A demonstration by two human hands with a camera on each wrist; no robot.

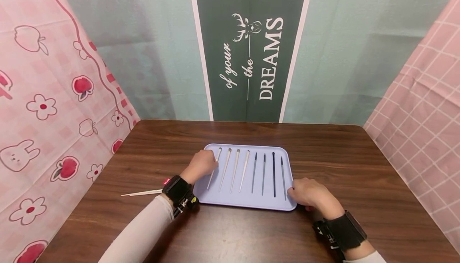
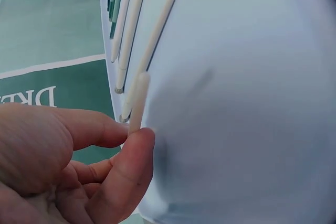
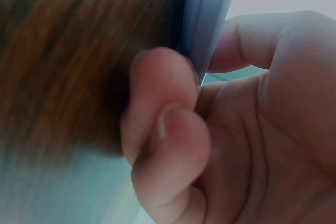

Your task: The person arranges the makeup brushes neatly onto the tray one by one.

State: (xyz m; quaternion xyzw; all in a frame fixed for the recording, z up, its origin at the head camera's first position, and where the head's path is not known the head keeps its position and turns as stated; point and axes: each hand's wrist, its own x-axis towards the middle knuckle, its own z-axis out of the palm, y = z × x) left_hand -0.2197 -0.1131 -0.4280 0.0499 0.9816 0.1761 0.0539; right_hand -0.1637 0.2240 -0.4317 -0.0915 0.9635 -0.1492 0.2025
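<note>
A lavender tray point(image 1: 244, 204) holds a row of slim makeup brushes: white-handled ones point(image 1: 234, 171) on the left and dark-handled ones point(image 1: 264, 175) on the right. Over the tray's left side, my left hand point(image 1: 203, 164) pinches the leftmost white brush point(image 2: 139, 98) between thumb and finger. The handle end of that brush stands clear of the tray surface and casts a shadow there. At the near right corner, my right hand point(image 1: 312, 193) grips the tray's rim point(image 3: 207, 19), thumb on one side and curled fingers underneath.
Pale thin sticks point(image 1: 141, 193) lie on the brown wooden table point(image 1: 237, 235) to the left, partly hidden by my left wrist. Printed curtains point(image 1: 161, 55) hang behind the table and on both sides.
</note>
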